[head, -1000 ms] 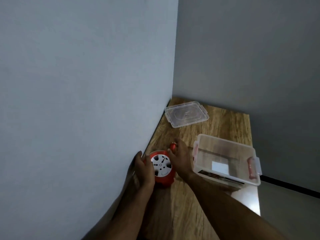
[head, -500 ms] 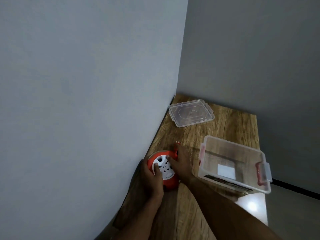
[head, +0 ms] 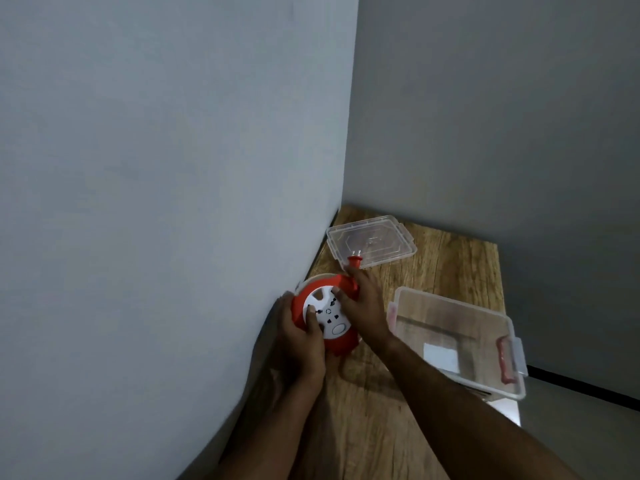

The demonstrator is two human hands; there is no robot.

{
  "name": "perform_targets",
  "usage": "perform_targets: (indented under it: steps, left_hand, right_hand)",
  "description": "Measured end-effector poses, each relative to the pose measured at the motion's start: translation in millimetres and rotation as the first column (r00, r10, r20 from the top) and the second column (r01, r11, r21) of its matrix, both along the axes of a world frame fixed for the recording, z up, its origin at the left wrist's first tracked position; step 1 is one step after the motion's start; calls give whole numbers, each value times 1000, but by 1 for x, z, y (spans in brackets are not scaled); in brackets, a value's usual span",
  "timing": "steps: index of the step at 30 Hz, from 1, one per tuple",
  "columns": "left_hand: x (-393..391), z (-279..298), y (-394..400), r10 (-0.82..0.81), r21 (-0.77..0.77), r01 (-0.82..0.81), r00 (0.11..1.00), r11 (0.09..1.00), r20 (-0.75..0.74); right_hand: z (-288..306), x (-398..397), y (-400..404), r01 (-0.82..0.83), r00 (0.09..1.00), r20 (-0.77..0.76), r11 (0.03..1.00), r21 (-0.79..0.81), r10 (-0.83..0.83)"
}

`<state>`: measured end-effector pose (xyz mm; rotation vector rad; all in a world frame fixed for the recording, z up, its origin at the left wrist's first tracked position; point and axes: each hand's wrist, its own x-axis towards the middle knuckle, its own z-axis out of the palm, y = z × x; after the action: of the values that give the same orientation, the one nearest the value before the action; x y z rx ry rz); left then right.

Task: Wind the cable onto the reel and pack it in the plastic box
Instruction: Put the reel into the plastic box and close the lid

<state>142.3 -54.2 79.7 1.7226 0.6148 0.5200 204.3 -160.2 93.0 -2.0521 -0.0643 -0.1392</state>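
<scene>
A round red cable reel [head: 311,296] with a white socket face is lifted and tilted over the wooden table [head: 450,268], close to the left wall. My left hand [head: 304,344] grips its near-left rim, thumb on the white face. My right hand [head: 363,306] holds the reel's far-right side, with a finger on the white face. The red plug [head: 355,262] sticks out just beyond my right fingers. The clear plastic box [head: 457,337] with red latches stands open to the right of the reel.
The box's clear lid [head: 372,242] lies flat at the far end of the table, near the wall corner. Grey walls close in on the left and behind. The table's right edge drops off past the box.
Both hands have lifted and tilted the reel, so its white face shows more fully. My left thumb moved onto the face, and the plug now points toward the lid.
</scene>
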Motion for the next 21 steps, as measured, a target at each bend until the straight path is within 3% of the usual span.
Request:
perform_targets:
  steps: [4, 9, 15, 21]
  left_hand:
    - [22, 27, -31, -145, -28, 146, 988, 989, 50]
    - [35, 36, -89, -334, -86, 338, 941, 937, 60]
    - [38, 20, -135, -504, 31, 503, 864, 864, 20]
    - [37, 4, -154, -631, 135, 630, 774, 764, -41]
  right_hand:
    - [21, 4, -39, 135, 988, 69, 989, 66, -139]
    - [24, -8, -100, 369, 925, 45, 922, 114, -376]
    - [13, -34, -155, 548, 836, -13, 831, 93, -549]
    - [3, -51, -172, 658, 748, -59, 750, -64, -661]
